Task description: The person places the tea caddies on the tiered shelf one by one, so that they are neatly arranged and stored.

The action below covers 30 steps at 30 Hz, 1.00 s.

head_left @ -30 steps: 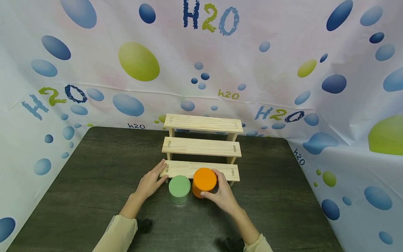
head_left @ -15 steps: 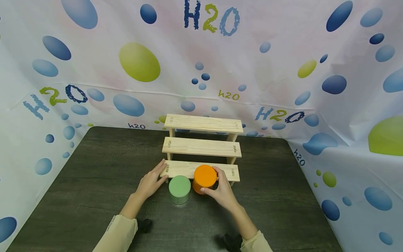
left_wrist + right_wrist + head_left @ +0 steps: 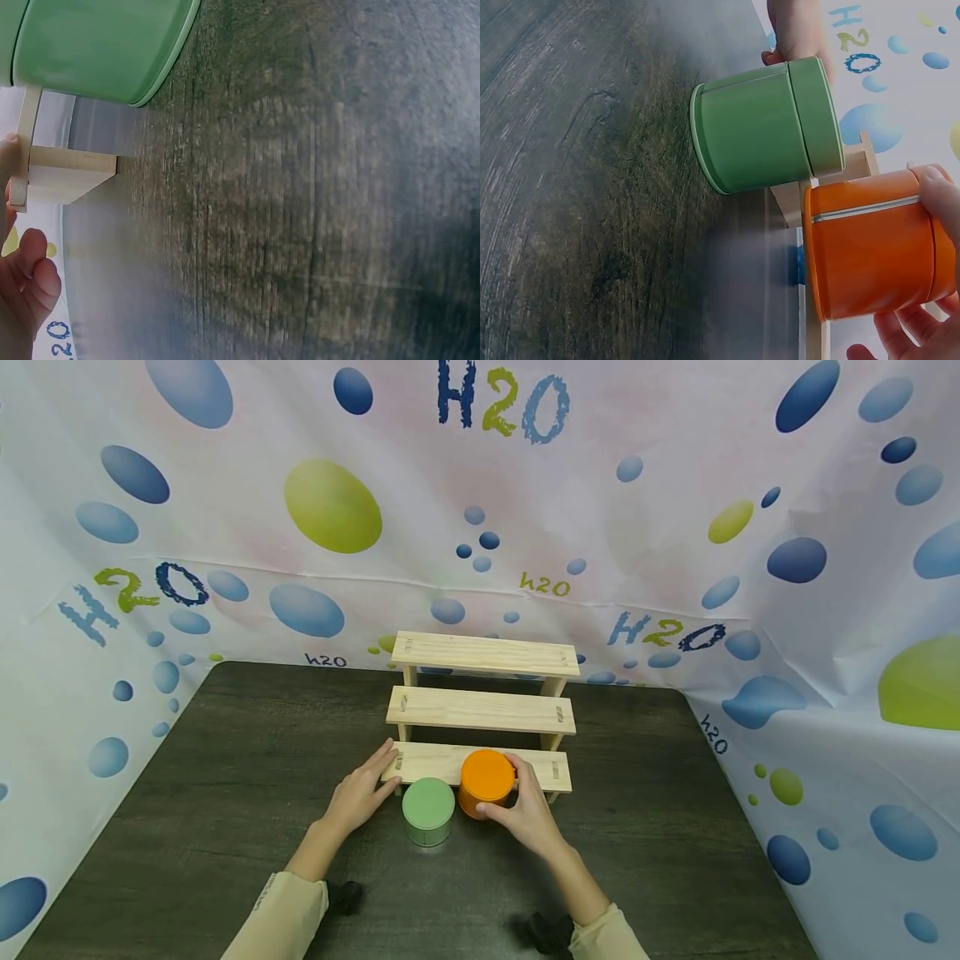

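Note:
My right hand [image 3: 528,817] grips an orange tin [image 3: 487,777] by its side, thumb on the near side and fingers round the right. In the right wrist view the orange tin's [image 3: 870,247] base is off the tabletop, near the level of the bottom board. A green tin [image 3: 428,810] with a lid stands on the table just left of it, in front of the shelf. My left hand [image 3: 356,793] holds the left end of the lowest board of a three-tier wooden shelf [image 3: 480,708]. Thumb and fingers lie at that end; some fingertips [image 3: 46,277] look curled in the left wrist view.
The dark wood-grain table [image 3: 247,777] stretches to both sides. Behind it and along the sides hangs a white sheet [image 3: 225,552] with blue and green bubbles. The shelf's middle board [image 3: 480,708] and top board [image 3: 483,653] rise in steps towards the back.
The orange tin has risen and shifted slightly towards the bottom board, carried by my right hand. My left hand, the green tin and the shelf stay where they were.

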### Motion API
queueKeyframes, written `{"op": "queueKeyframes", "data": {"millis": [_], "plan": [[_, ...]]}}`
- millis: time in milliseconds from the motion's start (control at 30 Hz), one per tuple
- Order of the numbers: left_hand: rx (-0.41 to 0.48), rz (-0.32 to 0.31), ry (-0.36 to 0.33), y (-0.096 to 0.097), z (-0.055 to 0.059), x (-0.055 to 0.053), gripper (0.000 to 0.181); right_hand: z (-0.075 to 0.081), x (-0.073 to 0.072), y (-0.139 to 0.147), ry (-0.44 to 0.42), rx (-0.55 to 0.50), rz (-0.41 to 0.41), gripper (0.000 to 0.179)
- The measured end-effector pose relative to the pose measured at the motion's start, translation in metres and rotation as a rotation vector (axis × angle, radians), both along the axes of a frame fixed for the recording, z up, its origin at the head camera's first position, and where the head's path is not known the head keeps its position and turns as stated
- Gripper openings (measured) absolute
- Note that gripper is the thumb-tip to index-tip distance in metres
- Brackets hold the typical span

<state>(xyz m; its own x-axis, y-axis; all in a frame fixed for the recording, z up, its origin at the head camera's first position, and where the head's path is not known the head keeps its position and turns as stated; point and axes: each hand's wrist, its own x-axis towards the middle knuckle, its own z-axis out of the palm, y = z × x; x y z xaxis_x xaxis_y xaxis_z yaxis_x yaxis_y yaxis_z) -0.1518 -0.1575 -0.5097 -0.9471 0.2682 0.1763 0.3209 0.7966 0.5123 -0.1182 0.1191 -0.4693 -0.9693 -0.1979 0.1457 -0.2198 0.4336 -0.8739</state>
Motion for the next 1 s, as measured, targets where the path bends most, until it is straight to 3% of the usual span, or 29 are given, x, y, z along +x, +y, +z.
{"op": "queueKeyframes", "data": {"millis": [100,200,333,400,500,733,1000], "plan": [[0.014,-0.012,0.049,0.000,0.000,0.002,0.054,0.002,0.000,-0.002,-0.016,-0.008,-0.005,0.080],[0.025,-0.017,0.075,0.000,0.000,0.003,0.055,0.016,0.004,-0.005,-0.001,-0.018,-0.001,0.078],[0.022,-0.001,0.031,0.000,-0.001,0.001,0.054,0.034,0.010,-0.010,0.010,-0.029,-0.002,0.076],[0.006,0.008,0.006,0.000,-0.001,0.000,0.054,0.035,0.011,-0.011,-0.001,-0.034,-0.009,0.076],[-0.016,0.016,-0.019,0.000,-0.002,-0.001,0.054,0.032,0.009,-0.011,0.000,-0.044,-0.008,0.077],[-0.014,0.011,-0.025,0.000,0.001,0.000,0.053,-0.003,-0.008,-0.005,-0.016,-0.061,-0.024,0.082],[-0.019,0.013,-0.034,-0.001,0.000,0.000,0.055,-0.009,-0.010,-0.006,0.004,-0.083,-0.036,0.081]]}}
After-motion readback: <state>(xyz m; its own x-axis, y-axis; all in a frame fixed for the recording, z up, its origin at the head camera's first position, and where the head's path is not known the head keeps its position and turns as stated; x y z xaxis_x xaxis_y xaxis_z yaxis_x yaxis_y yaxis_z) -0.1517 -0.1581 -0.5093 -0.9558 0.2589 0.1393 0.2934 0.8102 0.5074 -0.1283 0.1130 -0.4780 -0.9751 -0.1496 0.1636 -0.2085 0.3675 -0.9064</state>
